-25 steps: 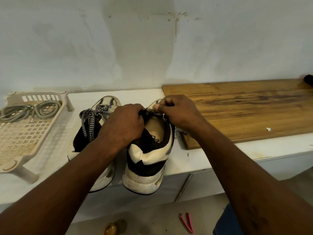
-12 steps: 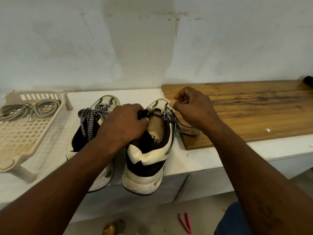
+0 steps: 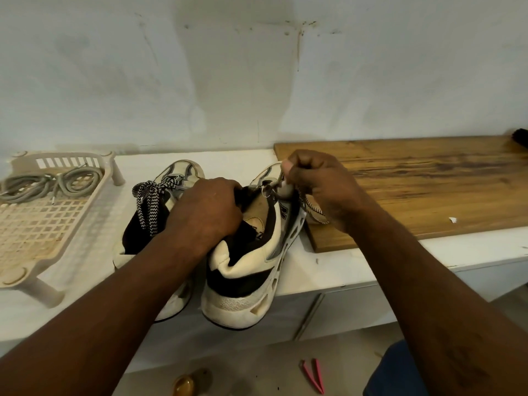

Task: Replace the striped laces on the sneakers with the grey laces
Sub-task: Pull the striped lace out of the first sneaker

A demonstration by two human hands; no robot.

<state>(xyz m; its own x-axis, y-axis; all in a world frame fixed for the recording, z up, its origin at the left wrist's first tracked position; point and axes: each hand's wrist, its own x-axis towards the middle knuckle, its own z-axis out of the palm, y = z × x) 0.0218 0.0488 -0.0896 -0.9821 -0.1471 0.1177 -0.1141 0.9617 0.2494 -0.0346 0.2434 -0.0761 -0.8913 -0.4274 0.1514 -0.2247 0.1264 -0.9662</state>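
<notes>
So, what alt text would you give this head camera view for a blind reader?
A person's left hand grips a cream-and-black sneaker while the right hand pinches its striped lace; grey laces lie in a beige plastic rack.

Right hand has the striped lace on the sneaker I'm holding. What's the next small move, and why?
Probably draw the right hand up and away to pull the striped lace out through its eyelets. It pinches the lace near the tongue of the sneaker, a slack loop lies by the wooden board, and the left hand grips the collar as a brace.
</notes>
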